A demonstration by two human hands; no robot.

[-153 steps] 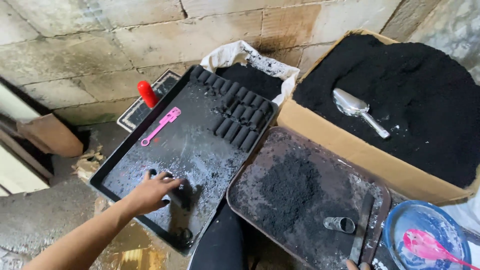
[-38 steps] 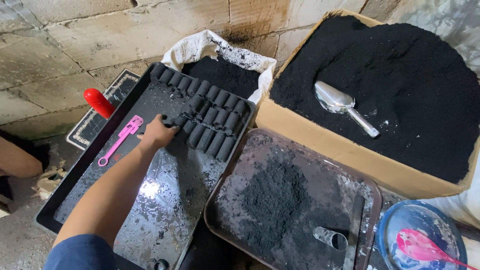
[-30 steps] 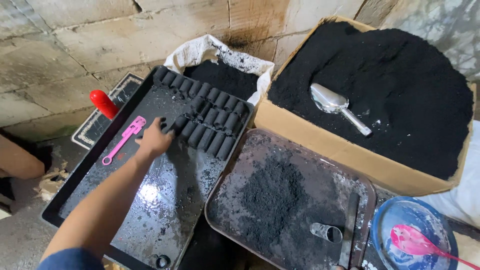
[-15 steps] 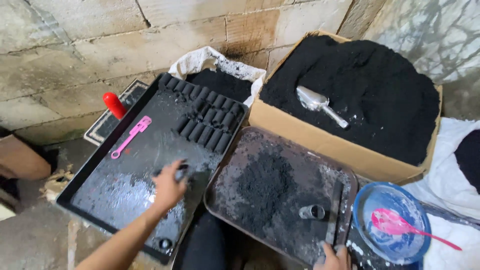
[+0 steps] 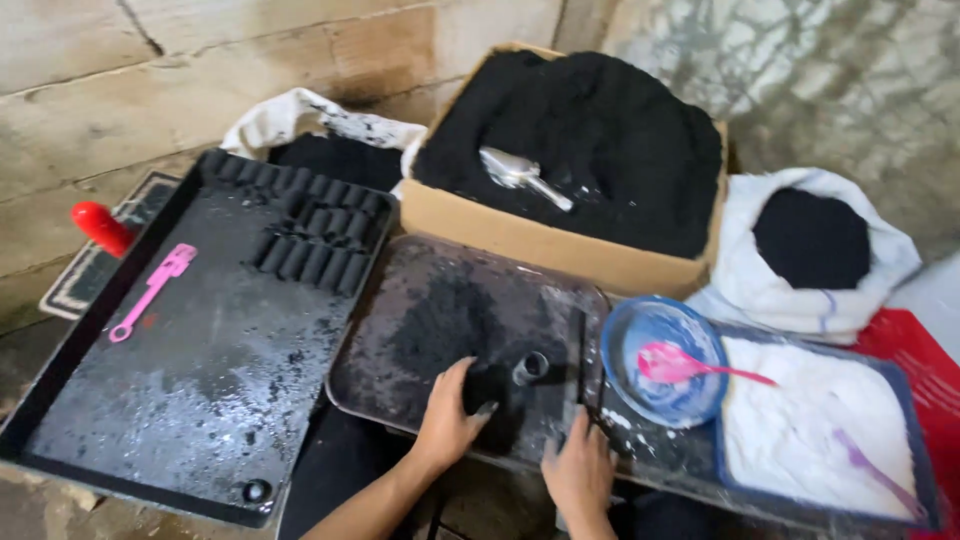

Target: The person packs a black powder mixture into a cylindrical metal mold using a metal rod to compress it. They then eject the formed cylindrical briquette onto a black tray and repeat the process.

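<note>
Left hand [image 5: 450,420]: on the brown tray [image 5: 400,375], fingers curled around a dark lump beside the metal tube [image 5: 530,367].
Right hand [image 5: 578,470]: at the tray's near edge by the flat bar [image 5: 577,365], fingers loosely spread, holding nothing.

Long black metal tray [image 5: 120,400] left; rounded brown metal tray [image 5: 400,360] beside it, right; powder-filled cardboard box [image 5: 520,235] behind; round blue plastic bowl [image 5: 625,345] further right.

1. Left hand [image 5: 448,425]: bare, no glove, ring or watch; fingertips dusted black (powder smudges).
2. Left forearm: bare, no sleeve showing.
3. Right hand [image 5: 580,475]: bare, ungloved, lightly soiled.
</note>
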